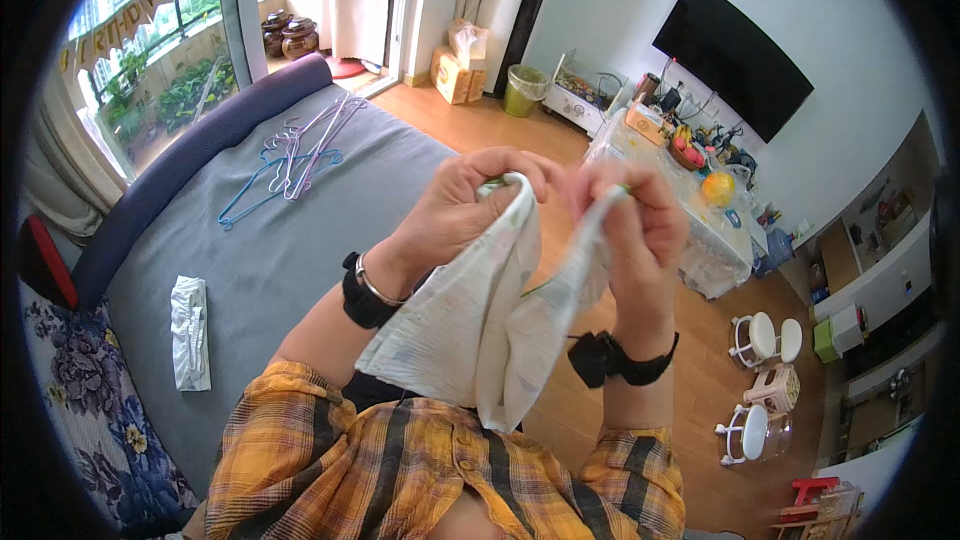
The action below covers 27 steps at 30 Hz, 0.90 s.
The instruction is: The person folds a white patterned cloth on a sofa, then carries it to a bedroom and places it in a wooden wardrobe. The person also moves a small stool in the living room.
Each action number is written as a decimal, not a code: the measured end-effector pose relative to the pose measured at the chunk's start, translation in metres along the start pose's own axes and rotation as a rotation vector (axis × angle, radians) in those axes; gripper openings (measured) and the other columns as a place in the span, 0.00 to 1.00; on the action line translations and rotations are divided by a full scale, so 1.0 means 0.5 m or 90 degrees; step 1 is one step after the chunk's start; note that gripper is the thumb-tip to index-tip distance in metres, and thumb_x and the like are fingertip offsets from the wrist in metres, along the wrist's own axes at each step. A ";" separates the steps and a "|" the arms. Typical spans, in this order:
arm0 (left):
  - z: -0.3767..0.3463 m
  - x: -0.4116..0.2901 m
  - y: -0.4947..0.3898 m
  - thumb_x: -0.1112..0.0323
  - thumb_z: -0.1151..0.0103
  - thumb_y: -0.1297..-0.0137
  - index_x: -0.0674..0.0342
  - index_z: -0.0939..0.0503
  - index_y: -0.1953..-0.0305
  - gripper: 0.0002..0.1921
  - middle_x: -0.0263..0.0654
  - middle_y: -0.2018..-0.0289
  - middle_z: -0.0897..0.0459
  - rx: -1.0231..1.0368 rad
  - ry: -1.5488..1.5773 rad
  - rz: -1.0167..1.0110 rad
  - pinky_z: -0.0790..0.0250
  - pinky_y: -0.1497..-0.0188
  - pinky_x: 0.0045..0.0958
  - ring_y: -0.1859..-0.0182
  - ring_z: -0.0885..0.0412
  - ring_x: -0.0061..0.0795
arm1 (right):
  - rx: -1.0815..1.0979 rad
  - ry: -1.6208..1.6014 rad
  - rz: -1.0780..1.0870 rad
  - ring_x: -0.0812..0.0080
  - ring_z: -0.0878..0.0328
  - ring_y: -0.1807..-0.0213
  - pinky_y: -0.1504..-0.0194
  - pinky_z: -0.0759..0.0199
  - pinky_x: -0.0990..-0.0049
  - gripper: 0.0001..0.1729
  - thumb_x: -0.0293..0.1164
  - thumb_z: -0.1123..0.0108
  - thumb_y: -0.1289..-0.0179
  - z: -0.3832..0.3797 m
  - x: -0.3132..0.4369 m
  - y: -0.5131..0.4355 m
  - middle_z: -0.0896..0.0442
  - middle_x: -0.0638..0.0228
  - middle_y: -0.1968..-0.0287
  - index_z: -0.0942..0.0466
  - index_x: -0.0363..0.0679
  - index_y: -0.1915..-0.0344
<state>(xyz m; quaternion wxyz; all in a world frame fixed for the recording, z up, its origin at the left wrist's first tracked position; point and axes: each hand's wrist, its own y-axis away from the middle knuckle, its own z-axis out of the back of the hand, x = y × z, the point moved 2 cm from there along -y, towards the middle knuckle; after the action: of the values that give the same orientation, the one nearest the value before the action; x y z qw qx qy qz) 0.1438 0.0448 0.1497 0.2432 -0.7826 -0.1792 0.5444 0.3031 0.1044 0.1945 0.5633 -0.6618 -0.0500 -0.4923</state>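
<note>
A thin white cloth garment with a faint print and green edging hangs in front of my chest. My left hand pinches its upper edge between thumb and fingers. The other upper corner is gripped by my right hand, slightly blurred. Between the two hands the cloth dips in a V, and its lower end hangs loose in folds. A folded white garment lies on the grey bed cover to my left. Several pink, white and blue clothes hangers lie in a heap farther up the bed.
A dark padded bolster edges the bed by the window. Ahead right, a covered table bears fruit and other goods. A green bin and cardboard boxes stand by the wall. White stools stand on the wooden floor at right.
</note>
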 end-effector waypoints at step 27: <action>0.085 -0.030 -0.004 0.68 0.45 0.32 0.66 0.20 0.59 0.08 0.29 0.65 0.19 -0.068 -0.195 -0.016 0.32 0.55 0.18 0.62 0.25 0.13 | 0.256 0.855 -0.151 0.54 0.27 0.84 0.80 0.36 0.61 0.30 0.50 0.39 0.41 0.051 -0.018 0.114 0.30 0.58 0.89 0.31 0.41 0.91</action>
<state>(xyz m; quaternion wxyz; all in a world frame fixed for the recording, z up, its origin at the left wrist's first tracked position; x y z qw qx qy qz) 0.0989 0.0460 0.1500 0.1777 -0.7002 -0.2528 0.6436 0.3489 0.1089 0.1515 0.5262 -0.0887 0.1459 -0.8330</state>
